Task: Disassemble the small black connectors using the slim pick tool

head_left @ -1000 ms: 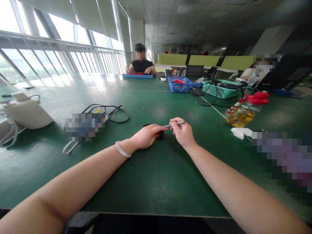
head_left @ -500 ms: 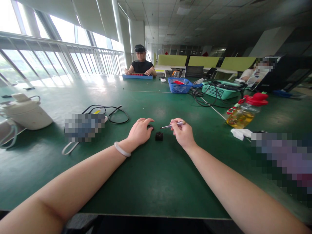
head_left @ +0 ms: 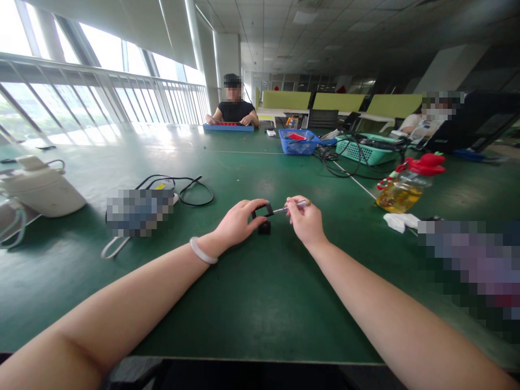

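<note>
Between its thumb and fingers, my left hand (head_left: pixel 238 223) grips a small black rectangular frame (head_left: pixel 269 209), held tilted just above the table. A small black block (head_left: pixel 264 228) sits on the table right below the frame, partly covered by my thumb. My right hand (head_left: pixel 305 221) is closed around a slim silver screwdriver (head_left: pixel 301 204), its shaft pointing left. The screwdriver's tip is at the right side of the frame; whether it touches cannot be made out.
On the green table (head_left: pixel 260 303), a cable (head_left: pixel 197 203) and a white jug-like container (head_left: pixel 40 187) lie to the left. A red-lidded bottle (head_left: pixel 400 192) and crumpled tissue (head_left: pixel 400 221) are at right. Farther back are a blue basket (head_left: pixel 298 145), a green basket (head_left: pixel 368 154) and a seated person (head_left: pixel 233 111).
My left hand has picked up the black frame and brought it right, over the block, to the screwdriver tip. My right hand has stayed nearly in place.
</note>
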Available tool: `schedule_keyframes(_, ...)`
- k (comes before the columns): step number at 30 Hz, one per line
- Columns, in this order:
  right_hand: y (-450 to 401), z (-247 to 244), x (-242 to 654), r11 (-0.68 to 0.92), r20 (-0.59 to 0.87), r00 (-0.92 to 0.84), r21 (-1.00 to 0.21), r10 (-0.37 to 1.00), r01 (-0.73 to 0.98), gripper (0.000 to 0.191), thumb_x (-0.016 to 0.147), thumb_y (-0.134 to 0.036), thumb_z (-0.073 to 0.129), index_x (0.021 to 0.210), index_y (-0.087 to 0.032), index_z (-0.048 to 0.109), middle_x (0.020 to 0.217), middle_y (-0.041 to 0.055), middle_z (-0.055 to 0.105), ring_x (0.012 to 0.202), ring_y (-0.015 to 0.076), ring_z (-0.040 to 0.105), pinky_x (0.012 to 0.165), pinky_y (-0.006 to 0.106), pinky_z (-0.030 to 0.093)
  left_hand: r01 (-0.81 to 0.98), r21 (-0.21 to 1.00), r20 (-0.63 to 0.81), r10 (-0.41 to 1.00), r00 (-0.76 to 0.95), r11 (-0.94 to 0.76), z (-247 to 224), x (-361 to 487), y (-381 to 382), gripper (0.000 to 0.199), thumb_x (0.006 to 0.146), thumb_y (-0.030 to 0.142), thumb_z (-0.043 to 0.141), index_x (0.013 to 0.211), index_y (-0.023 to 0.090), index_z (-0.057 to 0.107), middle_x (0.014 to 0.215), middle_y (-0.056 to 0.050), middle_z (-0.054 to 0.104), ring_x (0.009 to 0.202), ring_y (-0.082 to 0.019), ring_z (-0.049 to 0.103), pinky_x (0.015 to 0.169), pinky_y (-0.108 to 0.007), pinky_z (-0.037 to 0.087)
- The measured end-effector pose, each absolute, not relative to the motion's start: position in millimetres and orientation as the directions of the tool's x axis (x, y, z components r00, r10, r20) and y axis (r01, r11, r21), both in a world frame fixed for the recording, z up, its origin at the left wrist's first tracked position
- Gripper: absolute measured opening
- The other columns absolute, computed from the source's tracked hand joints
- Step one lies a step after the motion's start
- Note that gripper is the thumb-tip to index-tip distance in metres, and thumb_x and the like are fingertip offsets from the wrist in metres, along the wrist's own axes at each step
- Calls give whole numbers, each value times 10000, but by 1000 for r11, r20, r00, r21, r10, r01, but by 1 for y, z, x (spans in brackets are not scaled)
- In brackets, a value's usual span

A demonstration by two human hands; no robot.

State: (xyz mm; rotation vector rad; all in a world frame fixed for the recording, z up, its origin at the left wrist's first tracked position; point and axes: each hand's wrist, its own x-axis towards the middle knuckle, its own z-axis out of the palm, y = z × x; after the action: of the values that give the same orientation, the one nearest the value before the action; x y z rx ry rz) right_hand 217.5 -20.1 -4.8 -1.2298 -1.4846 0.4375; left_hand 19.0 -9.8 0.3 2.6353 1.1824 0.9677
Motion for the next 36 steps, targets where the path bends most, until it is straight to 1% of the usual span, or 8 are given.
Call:
schedule_keyframes(2,-20,-5,218,382,493,157,-807,856,449,342,859,-493,482,740,-195,600,594,2,596,490,132,544,498,238,417,580,285,475,638,606,-763,2,22,-14,358,878,339,576,1217,225,546,1141,-63,647,1054,-217,587,934,-364,471)
schedule_keyframes(4,-20,-6,218,379,489,156,-809,858,450,346,857,-499,481,740,-195,598,600,4,601,489,131,543,499,237,417,520,250,442,575,689,-816,2,24,-16,303,879,324,580,1166,225,587,1131,-61,657,1046,-209,588,940,-354,467)
schedule_keyframes(7,-19,-7,217,383,491,148,-805,858,452,342,859,-497,481,742,-197,597,606,3,603,487,128,543,499,235,418,489,220,432,534,727,-844,1,25,-15,245,880,287,580,1113,221,619,1150,-51,658,1060,-203,580,960,-346,453)
schedule_keyframes(11,-18,-7,217,390,498,146,-802,855,452,337,860,-493,481,743,-199,598,597,-1,597,486,129,543,494,235,418,513,235,440,561,701,-825,1,24,-14,258,882,279,570,1131,229,610,1129,-38,667,1043,-197,585,949,-344,459)
schedule_keyframes(17,-20,-6,218,388,496,147,-803,856,452,338,858,-493,485,741,-197,599,600,1,598,489,130,545,499,237,420,579,249,444,623,644,-776,2,23,-15,273,884,312,548,1133,223,614,1112,-56,666,1031,-213,594,939,-365,466)
schedule_keyframes(24,-20,-6,217,397,508,146,-796,849,457,338,866,-488,476,745,-197,598,594,1,593,492,130,544,496,234,416,645,267,376,693,615,-716,0,23,-14,320,879,344,546,1175,230,588,1069,-51,675,964,-221,615,877,-356,490)
schedule_keyframes(31,-28,1,216,447,579,182,-761,795,470,326,883,-467,456,743,-200,579,619,6,590,522,133,544,511,234,412,651,298,367,714,597,-698,0,21,-12,356,864,380,566,1194,248,576,1065,-50,671,952,-225,622,866,-357,495)
schedule_keyframes(36,-37,8,214,506,648,156,-703,745,500,307,898,-407,451,695,-201,555,593,0,565,532,135,535,550,243,411,649,315,362,720,592,-692,0,20,-12,370,856,399,580,1195,251,574,1066,-50,673,954,-227,625,860,-356,494)
